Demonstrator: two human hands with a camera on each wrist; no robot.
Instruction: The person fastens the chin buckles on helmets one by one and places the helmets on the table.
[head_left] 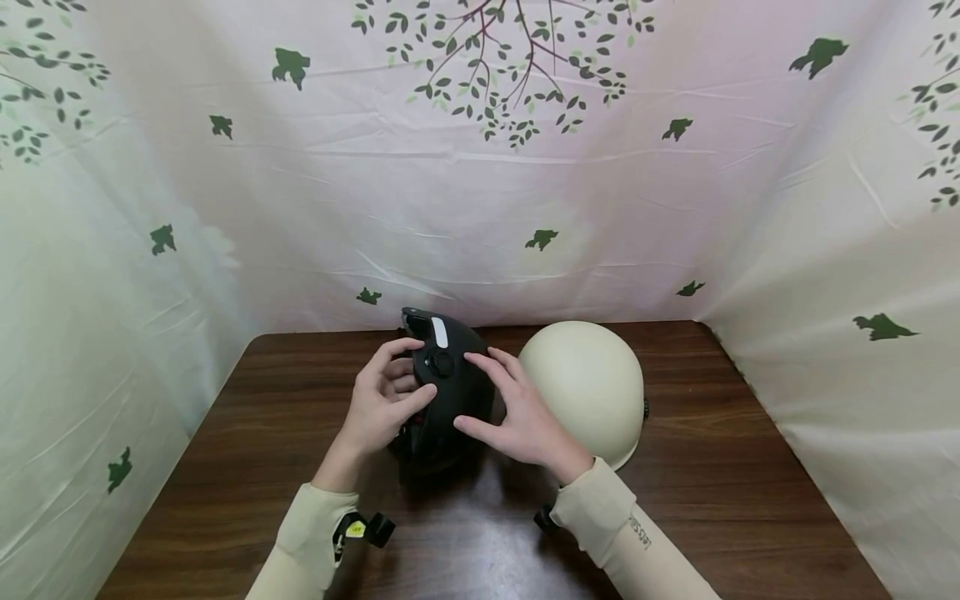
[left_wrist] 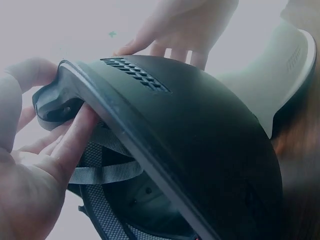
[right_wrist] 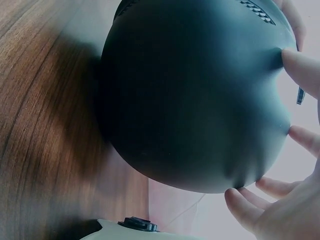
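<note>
Both hands are working at a matte black, dome-shaped hard-shell helmet point(head_left: 468, 408), which is standing tipped over at the far part of the bench point(head_left: 240, 475), its hollow facing the person's left. The left hand point(head_left: 382, 400) is gripping the edge, thumb on one side and fingers curling in under the smooth, raised rim. The right hand point(head_left: 521, 417) is cupping the rounded shell, its bent fingers and thumb spreading apart and pressing on the smooth surface. Whether the shell's lower edge is bearing on the wood, I cannot tell.

A round black ridged knob point(head_left: 440, 362) is sitting on the shell, just beside a short white strip with rounded ends point(head_left: 439, 332). A lattice-like vent point(left_wrist: 135, 74) is breaking the plain curve, and flat grey woven straps point(left_wrist: 110, 174) are crossing the hollow.

Just to the right, a smooth cream dome-shaped helmet point(head_left: 581, 392) is resting crown up, a small black fitting point(head_left: 647, 408) showing at its side. The bench is showing dark brown wood grain and catching a soft shine. Behind it, thin white cloth point(head_left: 442, 192) is hanging in faint creases, printed with green birds and leafy branches.
</note>
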